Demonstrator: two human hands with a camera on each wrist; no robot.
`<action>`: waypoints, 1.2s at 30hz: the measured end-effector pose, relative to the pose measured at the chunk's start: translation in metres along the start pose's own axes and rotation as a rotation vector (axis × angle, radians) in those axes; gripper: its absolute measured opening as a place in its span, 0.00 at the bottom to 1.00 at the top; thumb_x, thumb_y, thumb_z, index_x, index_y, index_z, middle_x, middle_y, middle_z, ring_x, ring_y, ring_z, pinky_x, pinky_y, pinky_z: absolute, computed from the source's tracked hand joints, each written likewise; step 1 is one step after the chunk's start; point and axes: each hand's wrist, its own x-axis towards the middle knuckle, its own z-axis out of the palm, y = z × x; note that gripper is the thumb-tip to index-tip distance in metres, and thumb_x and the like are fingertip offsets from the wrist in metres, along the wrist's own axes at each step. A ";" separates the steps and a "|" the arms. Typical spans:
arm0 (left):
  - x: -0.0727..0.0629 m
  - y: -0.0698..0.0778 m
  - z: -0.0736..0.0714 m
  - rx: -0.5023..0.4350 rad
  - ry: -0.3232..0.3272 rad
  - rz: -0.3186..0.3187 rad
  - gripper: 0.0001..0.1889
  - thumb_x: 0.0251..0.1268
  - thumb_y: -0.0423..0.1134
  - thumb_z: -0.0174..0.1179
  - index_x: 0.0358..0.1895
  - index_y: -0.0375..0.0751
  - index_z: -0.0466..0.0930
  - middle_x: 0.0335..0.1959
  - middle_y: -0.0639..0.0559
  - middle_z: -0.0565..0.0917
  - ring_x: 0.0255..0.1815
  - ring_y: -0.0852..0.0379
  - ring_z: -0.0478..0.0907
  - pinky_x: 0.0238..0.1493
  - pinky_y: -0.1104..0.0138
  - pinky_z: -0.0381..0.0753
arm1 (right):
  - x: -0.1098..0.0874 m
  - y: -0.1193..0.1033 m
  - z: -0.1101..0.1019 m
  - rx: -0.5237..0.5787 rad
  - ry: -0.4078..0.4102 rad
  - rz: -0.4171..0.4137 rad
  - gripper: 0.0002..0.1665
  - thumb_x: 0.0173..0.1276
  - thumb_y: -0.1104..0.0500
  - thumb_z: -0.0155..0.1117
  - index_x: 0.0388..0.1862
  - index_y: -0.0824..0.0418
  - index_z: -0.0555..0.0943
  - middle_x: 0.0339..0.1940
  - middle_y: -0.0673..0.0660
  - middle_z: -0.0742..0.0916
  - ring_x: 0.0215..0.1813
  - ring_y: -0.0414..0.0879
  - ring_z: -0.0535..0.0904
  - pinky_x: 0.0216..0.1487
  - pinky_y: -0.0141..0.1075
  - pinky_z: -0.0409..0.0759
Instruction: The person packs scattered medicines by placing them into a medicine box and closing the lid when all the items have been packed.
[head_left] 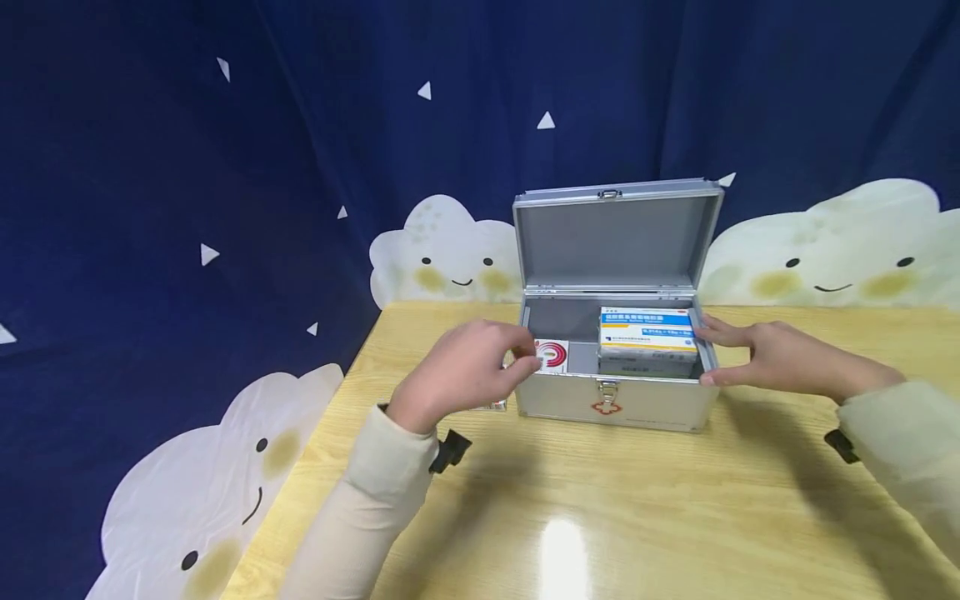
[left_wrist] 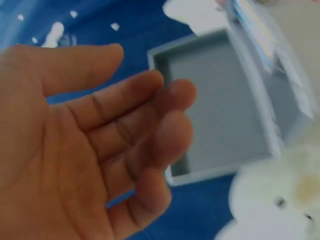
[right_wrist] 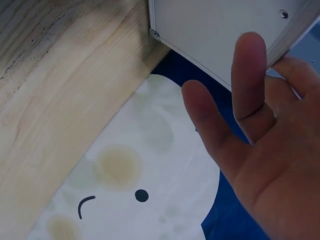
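A silver first-aid case (head_left: 551,398) stands on the table with its lid raised, a red cross outline on its front. My left hand (head_left: 472,367) hovers by its left front rim, fingers loosely bent; the left wrist view shows nothing in the palm. Just past those fingertips, a white box with red rings (head_left: 552,356) sits in the left part of the case. A white and blue medicine box (head_left: 647,327) lies on the right side, above a greyish box (head_left: 647,367). My right hand (head_left: 780,358) is at the case's right wall, fingers spread and touching its edge.
Partly hidden under my left hand, a small printed item (head_left: 495,406) lies on the wooden table (head_left: 600,508), left of the case. The raised lid (head_left: 615,242) stands before a dark blue curtain (head_left: 465,142) with white clouds.
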 end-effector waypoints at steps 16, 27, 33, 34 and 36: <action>-0.026 -0.112 0.089 0.048 -0.085 -0.325 0.28 0.58 0.38 0.65 0.63 0.38 0.74 0.66 0.41 0.76 0.67 0.42 0.71 0.65 0.49 0.73 | 0.002 -0.006 -0.001 0.015 -0.029 0.012 0.53 0.57 0.33 0.70 0.75 0.58 0.66 0.78 0.63 0.64 0.20 0.35 0.69 0.39 0.35 0.75; 0.002 -0.121 0.112 0.248 -0.273 -0.242 0.39 0.60 0.40 0.57 0.77 0.61 0.58 0.82 0.48 0.51 0.82 0.40 0.47 0.76 0.43 0.55 | -0.003 -0.002 -0.005 0.066 -0.037 0.023 0.52 0.61 0.35 0.68 0.77 0.57 0.63 0.77 0.63 0.67 0.19 0.35 0.66 0.35 0.30 0.72; -0.002 -0.124 0.119 0.190 -0.298 -0.241 0.33 0.64 0.36 0.56 0.73 0.62 0.67 0.78 0.46 0.64 0.75 0.40 0.64 0.71 0.45 0.67 | -0.003 0.001 -0.002 0.047 -0.027 -0.008 0.51 0.61 0.37 0.69 0.76 0.57 0.64 0.78 0.64 0.65 0.28 0.30 0.80 0.38 0.32 0.78; -0.003 -0.125 0.120 0.182 -0.288 -0.242 0.33 0.63 0.35 0.56 0.73 0.61 0.67 0.77 0.47 0.65 0.73 0.40 0.66 0.69 0.46 0.69 | -0.003 0.001 -0.002 0.041 -0.026 -0.009 0.51 0.61 0.37 0.70 0.76 0.57 0.64 0.78 0.64 0.65 0.30 0.29 0.81 0.39 0.32 0.78; -0.004 -0.126 0.122 0.185 -0.265 -0.237 0.32 0.63 0.35 0.58 0.73 0.56 0.68 0.76 0.47 0.67 0.72 0.41 0.68 0.70 0.50 0.70 | -0.003 0.002 -0.001 0.035 -0.031 -0.006 0.51 0.61 0.37 0.69 0.77 0.56 0.63 0.78 0.65 0.65 0.31 0.28 0.81 0.38 0.32 0.78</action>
